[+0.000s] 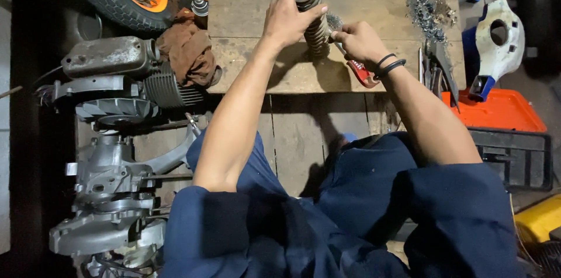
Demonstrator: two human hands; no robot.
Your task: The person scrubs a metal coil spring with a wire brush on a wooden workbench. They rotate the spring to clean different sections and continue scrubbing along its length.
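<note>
Spring (312, 18) stands upright on wooden floor (257, 15), gripped at its top by left hand (287, 16). Right hand (357, 41) grasps a red-handled wire brush (350, 59), bristles touching spring's side. Engine (114, 137) lies left with brown rag (188, 50); orange case (502, 109) right.

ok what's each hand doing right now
Left hand: closed around the top of the upright coil spring.
Right hand: closed on a red-handled wire brush, bristles against the spring.

Worn plank floor (304, 132) carries a brown rag (188, 50), metal shavings (429, 3) and an orange tray (502, 111).
</note>
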